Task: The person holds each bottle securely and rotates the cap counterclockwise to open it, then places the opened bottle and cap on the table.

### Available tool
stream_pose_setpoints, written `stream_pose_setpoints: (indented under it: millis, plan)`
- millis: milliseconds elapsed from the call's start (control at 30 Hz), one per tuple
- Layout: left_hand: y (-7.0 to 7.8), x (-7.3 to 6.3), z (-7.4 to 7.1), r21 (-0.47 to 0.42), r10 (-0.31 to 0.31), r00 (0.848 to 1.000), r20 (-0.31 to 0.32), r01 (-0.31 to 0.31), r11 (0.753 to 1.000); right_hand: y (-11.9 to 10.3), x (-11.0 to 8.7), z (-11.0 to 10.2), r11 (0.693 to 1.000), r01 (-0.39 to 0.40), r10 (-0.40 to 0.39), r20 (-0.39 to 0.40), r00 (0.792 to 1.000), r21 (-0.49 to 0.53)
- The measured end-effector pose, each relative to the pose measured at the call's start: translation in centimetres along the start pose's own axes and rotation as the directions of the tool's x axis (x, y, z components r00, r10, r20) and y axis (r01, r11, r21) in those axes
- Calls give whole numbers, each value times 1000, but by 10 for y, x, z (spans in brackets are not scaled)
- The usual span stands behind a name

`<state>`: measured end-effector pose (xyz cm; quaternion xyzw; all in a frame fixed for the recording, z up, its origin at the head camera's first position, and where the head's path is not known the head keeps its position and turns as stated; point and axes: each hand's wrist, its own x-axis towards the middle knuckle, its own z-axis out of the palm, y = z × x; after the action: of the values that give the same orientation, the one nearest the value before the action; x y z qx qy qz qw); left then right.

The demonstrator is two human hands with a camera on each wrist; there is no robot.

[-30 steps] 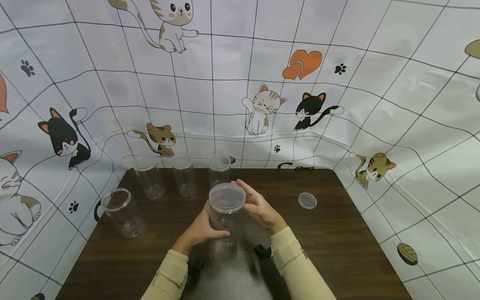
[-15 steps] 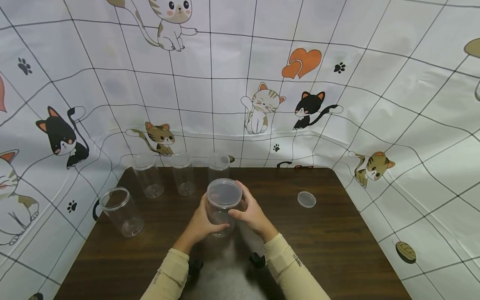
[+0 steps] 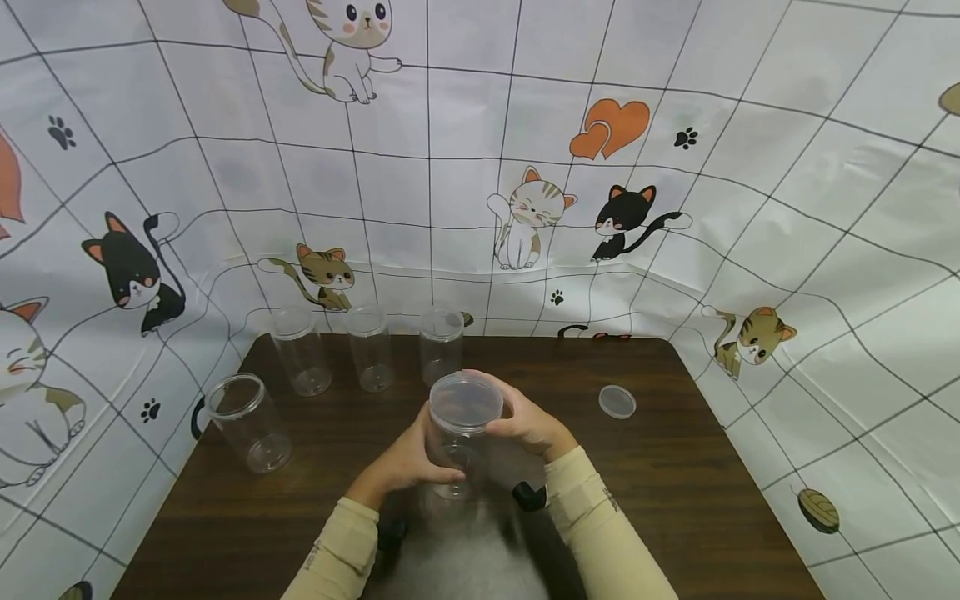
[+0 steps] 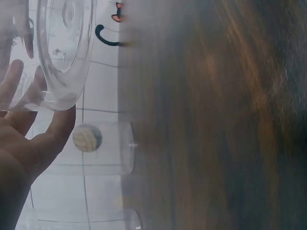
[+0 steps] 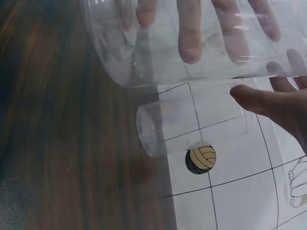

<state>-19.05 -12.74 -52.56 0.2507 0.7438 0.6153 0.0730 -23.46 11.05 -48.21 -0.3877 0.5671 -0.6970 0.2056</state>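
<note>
Between both hands, a clear plastic jar (image 3: 463, 454) is held upright above the table, with a translucent lid (image 3: 467, 400) over its mouth. My left hand (image 3: 408, 457) grips the jar's body from the left, thumb across the near side. On the right, my right hand (image 3: 531, 421) holds the lid's edge, thumb in front and fingers behind. In the left wrist view, the jar's base (image 4: 67, 81) is clear of the tabletop. The right wrist view shows the left hand's fingers through the jar wall (image 5: 120, 62).
Three clear jars (image 3: 369, 354) stand along the table's back left. A topless-looking jar (image 3: 251, 429) stands nearer, at the left. A loose round lid (image 3: 617, 402) lies on the dark wooden table (image 3: 675, 500) at the right. Cat-printed sheeting (image 3: 465, 192) surrounds the table.
The right hand's fingers, looser a second ago, have come round the lid's rim. The held jar shifted slightly left and away, then back right and nearer.
</note>
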Motion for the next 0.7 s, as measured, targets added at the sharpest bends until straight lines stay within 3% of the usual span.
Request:
stream_pose_setpoints:
  millis: [133,300,500,700]
  plan:
    - [0,0,1,-8,1,1000,-3,-1,1000,4,-3,-2,999,-2,3,-4,1000,32]
    - [-4,-1,2,14,10,998,-57,-9,1000,6,-6,4,998,25,-20,-95,995,49]
    - [-12,-3,-1,44,-1,984,-179,9,999,7,-12,18,991,30,-64,-269,961,-128]
    - [-14,-3,-2,56,-4,977,-212,16,998,9,-10,30,955,-23,-70,-299,952,-296]
